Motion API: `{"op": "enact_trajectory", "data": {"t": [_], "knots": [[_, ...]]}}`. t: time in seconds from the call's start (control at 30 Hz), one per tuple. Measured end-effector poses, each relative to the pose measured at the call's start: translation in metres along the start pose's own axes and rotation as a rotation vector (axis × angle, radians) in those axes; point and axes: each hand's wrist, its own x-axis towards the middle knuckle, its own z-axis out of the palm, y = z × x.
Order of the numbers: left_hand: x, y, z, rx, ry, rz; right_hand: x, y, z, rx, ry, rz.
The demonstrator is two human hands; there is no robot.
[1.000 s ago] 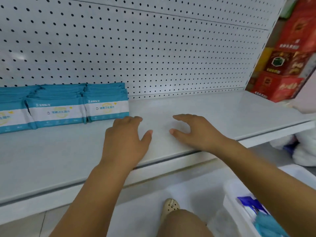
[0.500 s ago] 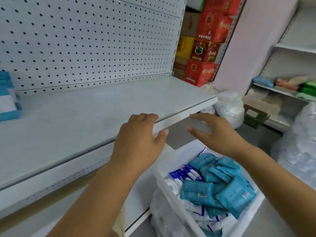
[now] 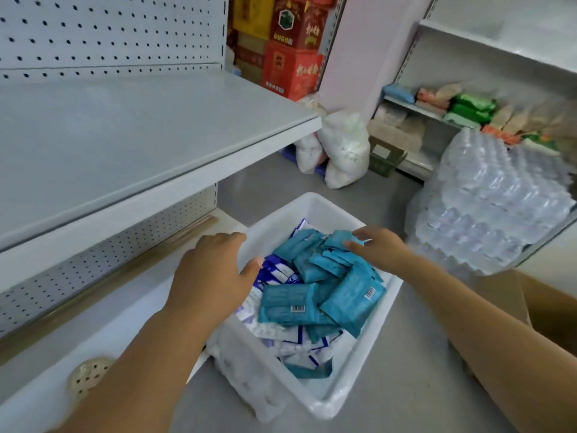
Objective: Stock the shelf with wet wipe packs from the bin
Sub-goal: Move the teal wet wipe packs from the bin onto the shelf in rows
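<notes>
White bin [image 3: 371, 375] on floor, teal wet wipe packs [image 3: 324, 289] heaped inside, grey shelf [image 3: 131, 132] bare.

Bin [image 3: 376, 339] is open on top, access straight down. Teal packs [image 3: 352, 298] are heaped loose across the middle and right. Left hand [image 3: 212, 276] covers the bin's left wall and right hand [image 3: 384, 248] sits at the far packs, with an open gap over the heap between them. Shelf [image 3: 125, 126] front lip stands up-left of the bin. Shelf top is reachable from the front and right end, and the pegboard [image 3: 109, 29] closes the back. Shrink-wrapped water bottles [image 3: 487, 207] crowd the bin's right side, with a cardboard box [image 3: 546, 307] just beside them.
</notes>
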Motion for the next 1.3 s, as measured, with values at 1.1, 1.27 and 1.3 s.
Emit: {"op": "enact_trajectory", "data": {"t": [1.1, 1.27, 1.3], "knots": [[0.015, -0.015, 0.068, 0.158, -0.233, -0.184, 0.041, 0.013, 0.019, 0.081, 0.205, -0.013], [0.016, 0.007, 0.052, -0.165, -0.101, -0.160, 0.029, -0.012, 0.003, 0.372, 0.377, -0.024], [0.016, 0.012, 0.047, -0.261, -0.086, -0.175, 0.026, -0.019, 0.001, 0.463, 0.373, -0.013]]}}
